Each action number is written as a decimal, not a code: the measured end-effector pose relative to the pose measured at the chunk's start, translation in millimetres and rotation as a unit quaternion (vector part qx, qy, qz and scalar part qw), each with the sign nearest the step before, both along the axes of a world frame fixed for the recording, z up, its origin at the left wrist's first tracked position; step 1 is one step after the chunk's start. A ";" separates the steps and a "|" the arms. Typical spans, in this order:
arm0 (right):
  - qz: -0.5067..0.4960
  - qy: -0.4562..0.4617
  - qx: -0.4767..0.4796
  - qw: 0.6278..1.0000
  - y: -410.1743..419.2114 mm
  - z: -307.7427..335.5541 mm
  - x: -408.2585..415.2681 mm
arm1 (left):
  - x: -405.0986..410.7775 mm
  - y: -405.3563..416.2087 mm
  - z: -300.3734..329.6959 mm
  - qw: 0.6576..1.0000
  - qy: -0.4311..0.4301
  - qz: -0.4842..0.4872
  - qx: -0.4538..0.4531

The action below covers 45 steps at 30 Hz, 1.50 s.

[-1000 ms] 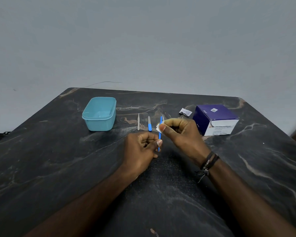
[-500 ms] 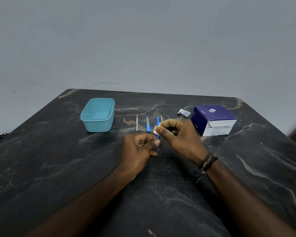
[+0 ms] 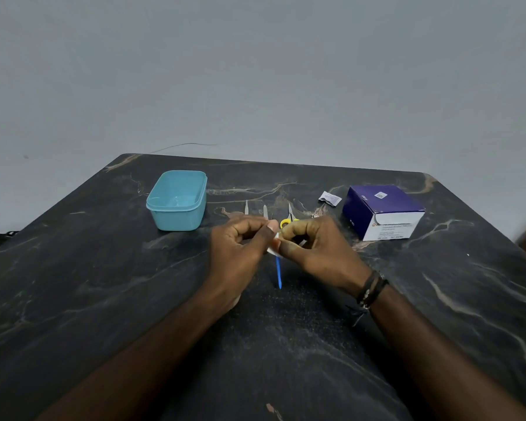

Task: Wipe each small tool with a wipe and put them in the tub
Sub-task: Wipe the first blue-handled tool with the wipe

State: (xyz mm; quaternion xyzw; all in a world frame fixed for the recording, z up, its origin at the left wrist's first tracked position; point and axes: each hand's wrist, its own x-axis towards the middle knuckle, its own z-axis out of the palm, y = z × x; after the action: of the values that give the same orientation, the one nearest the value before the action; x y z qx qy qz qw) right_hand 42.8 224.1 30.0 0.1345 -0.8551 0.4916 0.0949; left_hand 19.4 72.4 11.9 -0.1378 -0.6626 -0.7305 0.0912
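Wiping of the blue tool (image 3: 278, 270) is under way. Compared with a second ago, when the tool stood with its upper length showing above the hands, it now hangs with its pointed lower end projecting below them, and the right hand (image 3: 313, 247) has come lower along the shaft. That hand's fingers pinch the white wipe (image 3: 273, 250) round the tool; the left hand (image 3: 240, 247) pinches its upper part, thumb to forefinger. Judgement: the wipe is travelling the tool's length, so this item is near ready. The teal tub (image 3: 178, 205) stands well apart on the left of the surface (image 3: 104, 299) and appears to hold nothing. Other small tools, including yellow-handled scissors (image 3: 287, 220), lie behind the hands unwiped.
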 end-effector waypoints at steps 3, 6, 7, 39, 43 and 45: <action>0.008 -0.007 -0.022 1.000 -1.5 -1.2 -0.6 | -2.6 0.4 0.2 1.000 -0.018 0.014 0.003; 0.024 -0.038 -0.031 0.998 -0.7 -0.8 0.0 | -3.7 0.3 0.4 0.999 -0.026 0.019 0.019; 0.032 -0.046 -0.028 0.998 -0.5 -1.0 0.8 | -4.4 -0.1 0.3 0.999 -0.028 0.022 0.023; -0.012 -0.127 -0.054 0.990 -8.8 -4.4 2.5 | -1.6 0.6 0.3 0.996 -0.035 0.076 0.039; -0.044 -0.101 -0.078 0.991 -11.5 -3.0 1.6 | -2.1 2.5 -0.3 0.995 -0.040 0.079 0.039; -0.048 -0.089 -0.087 0.991 -11.5 -3.2 1.1 | -2.5 3.3 -1.8 0.995 -0.037 0.076 0.044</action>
State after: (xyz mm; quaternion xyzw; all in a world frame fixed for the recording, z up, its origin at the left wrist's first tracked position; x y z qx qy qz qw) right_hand 43.9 212.6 26.8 0.0407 -0.8198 0.5687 0.0534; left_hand 16.8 75.7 10.1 -0.0560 -0.6412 -0.7546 0.1275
